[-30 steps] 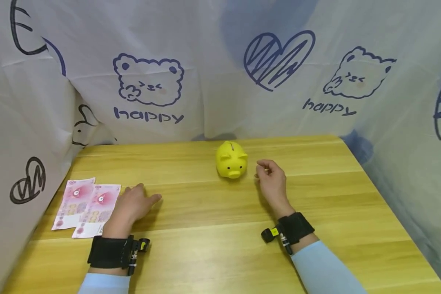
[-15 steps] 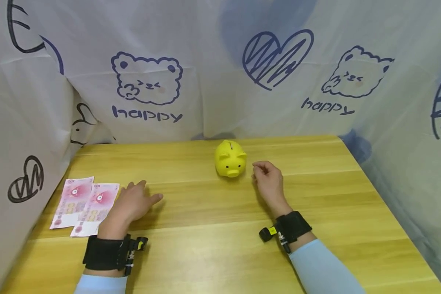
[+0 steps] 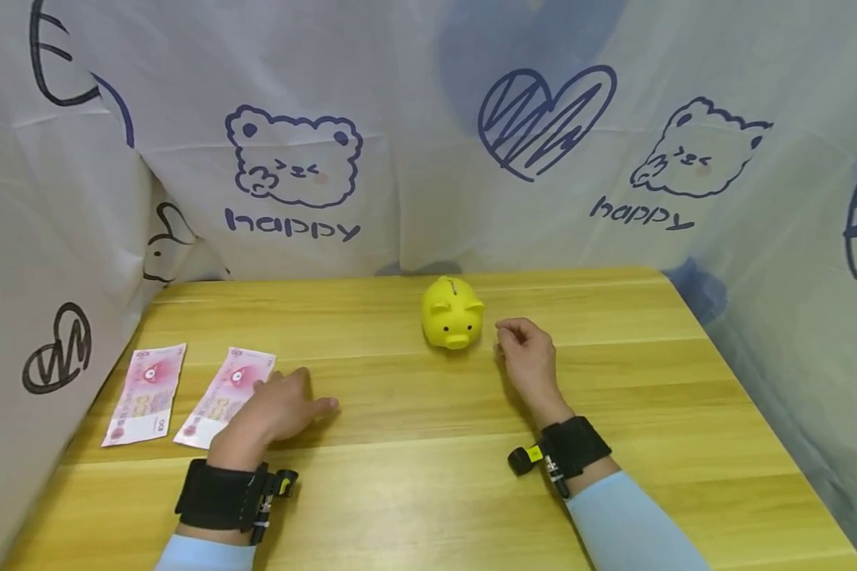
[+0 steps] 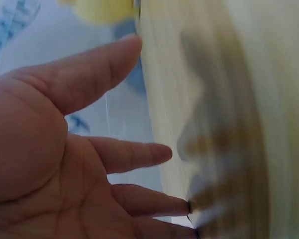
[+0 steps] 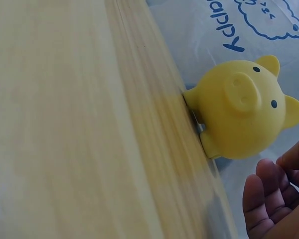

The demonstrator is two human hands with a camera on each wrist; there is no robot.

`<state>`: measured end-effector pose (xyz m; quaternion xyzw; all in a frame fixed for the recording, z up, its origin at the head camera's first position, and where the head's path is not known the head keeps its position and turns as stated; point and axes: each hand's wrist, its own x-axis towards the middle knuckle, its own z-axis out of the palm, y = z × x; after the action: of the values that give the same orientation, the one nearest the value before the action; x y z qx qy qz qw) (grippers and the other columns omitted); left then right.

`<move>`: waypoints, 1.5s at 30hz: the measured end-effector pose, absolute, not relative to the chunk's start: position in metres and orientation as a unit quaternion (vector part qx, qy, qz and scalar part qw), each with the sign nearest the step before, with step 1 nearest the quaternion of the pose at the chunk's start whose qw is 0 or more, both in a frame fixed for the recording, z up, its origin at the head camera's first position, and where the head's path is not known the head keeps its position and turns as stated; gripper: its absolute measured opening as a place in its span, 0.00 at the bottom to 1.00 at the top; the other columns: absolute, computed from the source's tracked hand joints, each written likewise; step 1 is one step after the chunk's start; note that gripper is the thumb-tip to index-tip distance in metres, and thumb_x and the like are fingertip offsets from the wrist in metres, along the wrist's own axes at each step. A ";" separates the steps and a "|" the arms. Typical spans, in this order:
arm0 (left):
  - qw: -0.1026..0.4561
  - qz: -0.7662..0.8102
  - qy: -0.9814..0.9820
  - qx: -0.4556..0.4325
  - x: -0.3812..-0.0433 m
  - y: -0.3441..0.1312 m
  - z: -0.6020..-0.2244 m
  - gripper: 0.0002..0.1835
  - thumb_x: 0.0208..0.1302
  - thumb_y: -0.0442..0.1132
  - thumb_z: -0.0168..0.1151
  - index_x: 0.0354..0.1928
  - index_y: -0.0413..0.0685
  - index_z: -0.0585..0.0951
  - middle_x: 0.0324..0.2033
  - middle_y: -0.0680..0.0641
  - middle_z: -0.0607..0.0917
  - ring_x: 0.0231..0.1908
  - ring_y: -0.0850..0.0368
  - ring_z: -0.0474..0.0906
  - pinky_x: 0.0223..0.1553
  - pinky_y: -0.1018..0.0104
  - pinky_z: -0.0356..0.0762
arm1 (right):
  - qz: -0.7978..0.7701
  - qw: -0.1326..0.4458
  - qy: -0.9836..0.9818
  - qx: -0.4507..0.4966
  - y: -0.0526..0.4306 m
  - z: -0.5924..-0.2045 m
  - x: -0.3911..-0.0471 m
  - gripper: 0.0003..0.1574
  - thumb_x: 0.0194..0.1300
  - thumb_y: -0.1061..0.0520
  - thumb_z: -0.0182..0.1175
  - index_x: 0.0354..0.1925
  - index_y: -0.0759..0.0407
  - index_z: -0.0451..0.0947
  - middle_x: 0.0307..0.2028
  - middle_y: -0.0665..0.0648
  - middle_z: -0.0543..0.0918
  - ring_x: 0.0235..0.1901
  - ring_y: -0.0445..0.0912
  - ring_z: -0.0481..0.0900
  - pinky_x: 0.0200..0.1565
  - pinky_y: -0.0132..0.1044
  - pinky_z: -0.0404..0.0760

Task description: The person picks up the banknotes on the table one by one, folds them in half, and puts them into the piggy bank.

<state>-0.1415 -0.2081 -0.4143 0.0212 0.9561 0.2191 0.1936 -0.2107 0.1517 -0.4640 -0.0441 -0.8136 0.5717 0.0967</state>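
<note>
Two pink banknotes lie on the left part of the table in the head view. The outer banknote (image 3: 145,394) lies flat by itself. On the right edge of the inner banknote (image 3: 237,377) rests my left hand (image 3: 274,408), palm down, fingers extended and thumb spread to the right. The left wrist view shows these straight fingers (image 4: 134,154) over the wood. Near the back edge stands a yellow piggy bank (image 3: 453,313) with a slot on top. Just to its right, apart from it, my right hand (image 3: 530,361) hovers or rests with loosely curled fingers, holding nothing visible.
The wooden table (image 3: 414,492) is bounded at the back and sides by a white cloth (image 3: 414,182) printed with bears, hearts and "happy". Each wrist wears a black strap (image 3: 217,493) with a small camera.
The inner banknote has slid right under my left hand, and a gap now separates it from the outer one it overlapped. The right hand and piggy bank stay in place.
</note>
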 end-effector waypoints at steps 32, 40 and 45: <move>0.169 0.279 0.904 0.276 -0.126 -0.100 -0.422 0.36 0.63 0.61 0.59 0.69 0.54 0.68 0.71 0.41 0.63 0.70 0.49 0.56 0.70 0.48 0.58 | 0.486 -0.031 -0.873 -0.025 0.143 -0.457 -0.205 0.15 0.67 0.54 0.53 0.38 0.62 0.82 0.27 0.60 0.84 0.25 0.48 0.81 0.24 0.38 0.82; 0.169 0.226 0.938 0.199 -0.133 -0.117 -0.417 0.32 0.62 0.56 0.62 0.61 0.42 0.73 0.65 0.35 0.70 0.68 0.40 0.58 0.69 0.44 0.59 | 0.497 -0.099 -0.862 -0.001 0.132 -0.456 -0.198 0.13 0.67 0.54 0.56 0.32 0.60 0.82 0.23 0.59 0.82 0.22 0.48 0.80 0.22 0.38 0.82; 0.214 0.222 0.924 0.224 -0.130 -0.108 -0.421 0.39 0.62 0.59 0.61 0.68 0.42 0.67 0.71 0.36 0.61 0.72 0.40 0.48 0.72 0.44 0.51 | 0.446 -0.107 -0.887 0.052 0.123 -0.459 -0.192 0.13 0.63 0.49 0.63 0.27 0.56 0.80 0.18 0.53 0.77 0.17 0.45 0.73 0.17 0.33 0.71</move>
<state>-0.1303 -0.1083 -0.4212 0.2243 0.9243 0.2225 0.2142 -0.1917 0.1232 -0.4588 0.0523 -0.8871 0.4460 -0.1071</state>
